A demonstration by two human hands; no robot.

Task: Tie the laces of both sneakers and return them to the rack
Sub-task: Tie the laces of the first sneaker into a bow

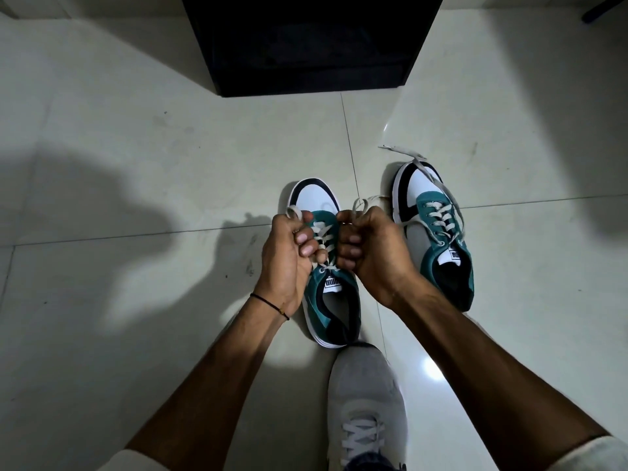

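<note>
Sneakers in teal, white and black are set on the pale tiled floor (136, 164), toes pointing away from the camera, in front of a dark rack (306, 45) at the top of the view. The left sneaker (334, 300) is placed near the middle of the frame, and both hands are held just above its lacing. The left hand (289, 253) is curled into a fist around one white lace end, a loop of which is seen poking out above the knuckles. The right hand (370, 246) is likewise closed tightly on the other lace end, with loops (360, 203) showing at the top of the fist. The two fists are held close together, nearly touching, over the tongue. A thin black band (268, 305) is worn on the left wrist. The right sneaker (438, 232) is set just beside the first, to its right and slightly farther forward; its laces (404, 153) are left untied, with loose ends trailed over the toe and onto the floor. A grey shoe (367, 402), worn on a foot, is seen at the bottom of the frame, just behind the left sneaker's heel.
</note>
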